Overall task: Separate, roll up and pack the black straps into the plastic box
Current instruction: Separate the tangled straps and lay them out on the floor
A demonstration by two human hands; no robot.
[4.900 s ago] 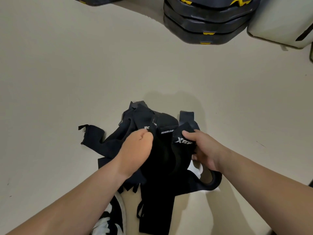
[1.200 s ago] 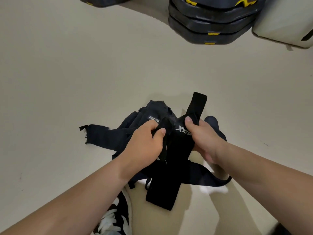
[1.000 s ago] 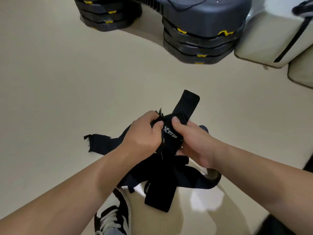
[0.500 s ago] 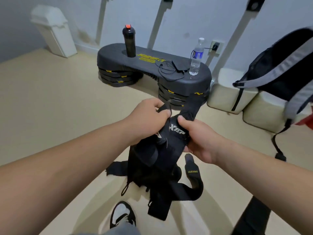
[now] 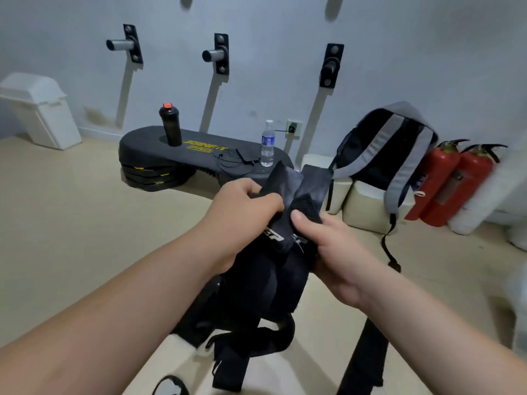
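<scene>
A tangled bundle of black straps hangs in the air in front of me, held up by both hands. My left hand grips the top left of the bundle with curled fingers. My right hand pinches a strap with white lettering, thumb on top. Two blurred strap ends stick up above my hands. Loose loops dangle below, and one long strap hangs at the lower right. No plastic box is in view.
A black step platform stands ahead by the wall, carrying a black shaker bottle and a water bottle. A backpack sits on cream blocks at right, beside two red fire extinguishers. A white bin stands far left.
Both hands have lifted the strap bundle off the floor and up in front of me. The view has tilted up from the floor to the wall.
</scene>
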